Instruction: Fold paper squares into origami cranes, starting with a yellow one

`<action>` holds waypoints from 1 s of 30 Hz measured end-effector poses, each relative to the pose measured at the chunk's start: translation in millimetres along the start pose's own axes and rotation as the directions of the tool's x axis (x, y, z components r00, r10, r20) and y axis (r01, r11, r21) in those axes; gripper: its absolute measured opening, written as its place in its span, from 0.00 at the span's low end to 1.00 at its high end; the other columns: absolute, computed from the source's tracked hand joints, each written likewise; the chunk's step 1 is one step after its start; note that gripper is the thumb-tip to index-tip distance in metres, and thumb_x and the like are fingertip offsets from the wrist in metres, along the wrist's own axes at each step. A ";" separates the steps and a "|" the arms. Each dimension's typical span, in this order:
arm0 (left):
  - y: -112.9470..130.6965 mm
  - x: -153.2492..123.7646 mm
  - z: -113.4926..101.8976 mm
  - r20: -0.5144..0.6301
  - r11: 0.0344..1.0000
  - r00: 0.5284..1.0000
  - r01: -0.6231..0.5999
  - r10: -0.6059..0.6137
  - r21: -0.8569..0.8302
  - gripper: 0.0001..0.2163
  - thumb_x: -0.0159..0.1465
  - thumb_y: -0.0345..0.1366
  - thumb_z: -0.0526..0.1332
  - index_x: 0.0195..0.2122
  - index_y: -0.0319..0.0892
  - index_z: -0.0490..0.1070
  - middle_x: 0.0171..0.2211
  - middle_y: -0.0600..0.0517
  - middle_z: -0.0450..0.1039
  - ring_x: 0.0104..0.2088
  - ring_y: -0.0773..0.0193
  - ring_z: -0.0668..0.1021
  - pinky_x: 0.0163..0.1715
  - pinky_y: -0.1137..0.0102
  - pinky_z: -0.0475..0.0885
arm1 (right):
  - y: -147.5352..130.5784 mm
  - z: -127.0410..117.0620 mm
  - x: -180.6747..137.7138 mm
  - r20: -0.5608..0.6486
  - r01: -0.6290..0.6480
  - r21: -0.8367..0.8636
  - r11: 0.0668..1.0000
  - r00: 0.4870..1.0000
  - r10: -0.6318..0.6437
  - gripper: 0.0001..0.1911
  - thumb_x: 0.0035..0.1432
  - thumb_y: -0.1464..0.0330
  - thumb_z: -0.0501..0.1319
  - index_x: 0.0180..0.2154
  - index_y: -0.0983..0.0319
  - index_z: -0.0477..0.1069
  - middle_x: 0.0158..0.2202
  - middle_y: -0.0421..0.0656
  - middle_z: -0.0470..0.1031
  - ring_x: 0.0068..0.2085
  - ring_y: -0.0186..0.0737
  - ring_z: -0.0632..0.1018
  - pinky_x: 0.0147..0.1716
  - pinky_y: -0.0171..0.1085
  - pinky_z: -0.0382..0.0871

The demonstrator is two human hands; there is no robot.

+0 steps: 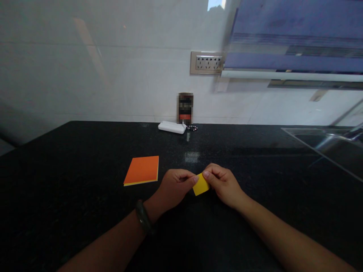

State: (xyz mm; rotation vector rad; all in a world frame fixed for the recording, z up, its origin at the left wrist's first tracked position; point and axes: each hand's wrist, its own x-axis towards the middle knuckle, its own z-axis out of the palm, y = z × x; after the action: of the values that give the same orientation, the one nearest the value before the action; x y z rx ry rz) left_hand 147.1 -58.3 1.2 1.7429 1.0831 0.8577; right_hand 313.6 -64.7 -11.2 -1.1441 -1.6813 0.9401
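Observation:
A small yellow piece of paper [201, 186], roughly square, is held between my two hands above the dark counter. My left hand [177, 187] pinches its left edge between thumb and fingers. At its upper right edge, my right hand [225, 185] has the paper gripped with the thumb on top. The fingers beneath the paper are partly hidden. Left of my hands lies a stack of square coloured paper [142, 169], orange on top with a yellow edge showing below.
On the black counter [85, 158], a white oblong case [172, 127] with a beaded strap [192, 128] lies near the wall. Behind it stands a blurred-out object [185, 107]. A sink [334, 143] is at the right, and a socket panel [208, 63] is on the wall.

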 end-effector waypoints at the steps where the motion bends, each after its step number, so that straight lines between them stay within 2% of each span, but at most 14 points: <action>1: 0.1 0.1 0.4 0.002 1.000 1.000 -0.005 0.005 0.000 0.11 0.56 0.39 0.56 0.27 0.37 0.74 0.24 0.51 0.74 0.26 0.67 0.73 0.25 0.75 0.66 | -0.5 -1.0 0.4 0.007 0.028 -0.023 0.999 1.000 -0.028 0.13 0.55 0.63 0.54 0.22 0.62 0.66 0.23 0.39 0.62 0.25 0.32 0.65 0.25 0.32 0.60; 5: -0.6 -0.4 0.7 0.001 0.999 1.000 -0.031 0.031 0.023 0.11 0.56 0.39 0.56 0.27 0.38 0.74 0.24 0.52 0.73 0.26 0.68 0.72 0.25 0.75 0.65 | -4.1 -3.8 1.5 0.053 0.082 -0.064 0.995 0.995 -0.079 0.13 0.56 0.64 0.53 0.23 0.62 0.69 0.24 0.40 0.64 0.28 0.33 0.67 0.28 0.33 0.61; 10: -2.4 -0.9 -0.9 -0.049 0.999 0.998 -0.044 0.045 0.026 0.12 0.57 0.39 0.55 0.27 0.38 0.74 0.25 0.52 0.74 0.26 0.67 0.72 0.26 0.75 0.65 | -5.4 -2.2 1.6 0.098 0.021 -0.053 0.998 0.995 -0.016 0.14 0.56 0.63 0.53 0.23 0.62 0.68 0.24 0.40 0.63 0.27 0.33 0.67 0.28 0.33 0.61; 17: -2.1 -1.1 0.0 -0.132 1.000 0.991 0.002 -0.005 -0.023 0.11 0.55 0.39 0.57 0.26 0.37 0.74 0.23 0.52 0.74 0.25 0.67 0.72 0.25 0.75 0.66 | -1.7 0.1 1.4 0.108 -0.006 -0.042 0.999 0.994 0.011 0.13 0.55 0.64 0.53 0.22 0.63 0.67 0.24 0.39 0.62 0.27 0.32 0.66 0.27 0.32 0.60; 22: -1.1 1.6 -3.8 -0.245 0.998 0.968 0.047 -0.056 -0.043 0.10 0.54 0.39 0.58 0.26 0.38 0.74 0.24 0.51 0.74 0.26 0.67 0.73 0.24 0.75 0.66 | 0.6 1.1 1.0 0.084 -0.036 -0.025 0.999 0.996 0.038 0.12 0.55 0.64 0.54 0.23 0.63 0.65 0.24 0.39 0.64 0.28 0.32 0.66 0.29 0.32 0.62; 26: -0.7 3.0 -4.1 -0.226 0.989 0.968 0.089 -0.114 -0.115 0.11 0.54 0.40 0.58 0.26 0.37 0.74 0.24 0.51 0.74 0.26 0.67 0.72 0.25 0.74 0.66 | 1.9 1.3 0.6 0.030 -0.030 -0.114 0.993 0.999 0.033 0.11 0.56 0.64 0.52 0.26 0.63 0.64 0.24 0.39 0.65 0.28 0.33 0.67 0.28 0.33 0.61; 30: -1.1 3.1 -3.0 -0.157 0.983 0.976 0.133 -0.152 -0.128 0.11 0.54 0.40 0.57 0.24 0.37 0.72 0.21 0.52 0.71 0.24 0.67 0.72 0.22 0.75 0.64 | 3.9 0.1 1.2 -0.013 0.037 -0.271 0.962 0.999 -0.042 0.11 0.58 0.66 0.49 0.26 0.63 0.63 0.25 0.40 0.65 0.28 0.34 0.67 0.27 0.33 0.60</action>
State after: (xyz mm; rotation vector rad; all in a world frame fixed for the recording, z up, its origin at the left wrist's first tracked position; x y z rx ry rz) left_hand 145.3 -54.3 1.6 1.4984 1.2267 0.9695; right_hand 314.4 -62.5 -14.5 -1.2876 -1.8512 0.6859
